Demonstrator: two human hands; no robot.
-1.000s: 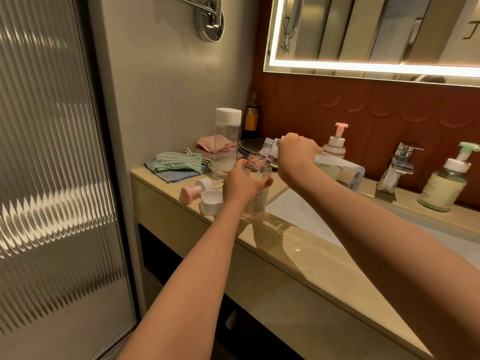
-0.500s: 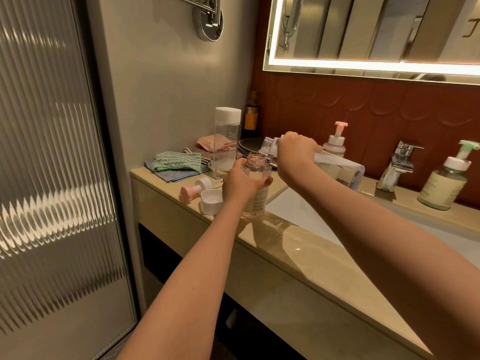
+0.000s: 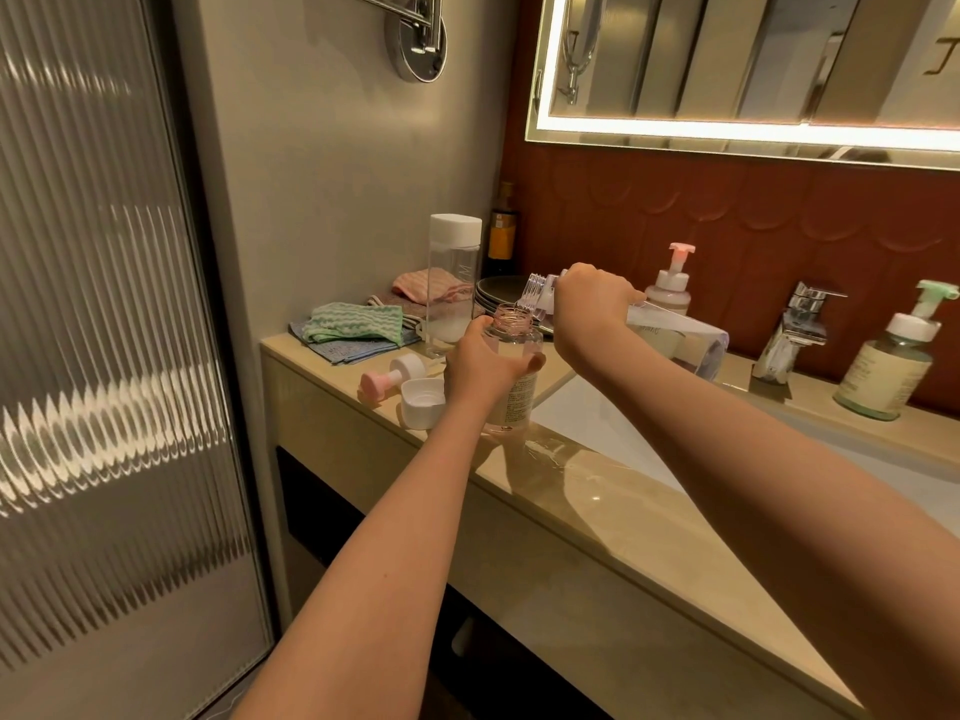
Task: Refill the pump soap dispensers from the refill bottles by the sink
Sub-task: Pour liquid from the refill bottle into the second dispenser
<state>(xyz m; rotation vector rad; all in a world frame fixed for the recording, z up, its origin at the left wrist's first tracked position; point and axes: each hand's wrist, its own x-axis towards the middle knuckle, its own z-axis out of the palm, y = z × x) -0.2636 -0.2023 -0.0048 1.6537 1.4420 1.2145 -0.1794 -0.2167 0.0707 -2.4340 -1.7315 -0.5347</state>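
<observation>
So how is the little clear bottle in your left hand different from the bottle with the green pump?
The clear pink-necked bottle has no top, its neck open; the green-pump bottle has its pump on. The left hand grips the clear one; the green-pump one stands untouched right of the chrome tap. Both stand upright with labels.
</observation>
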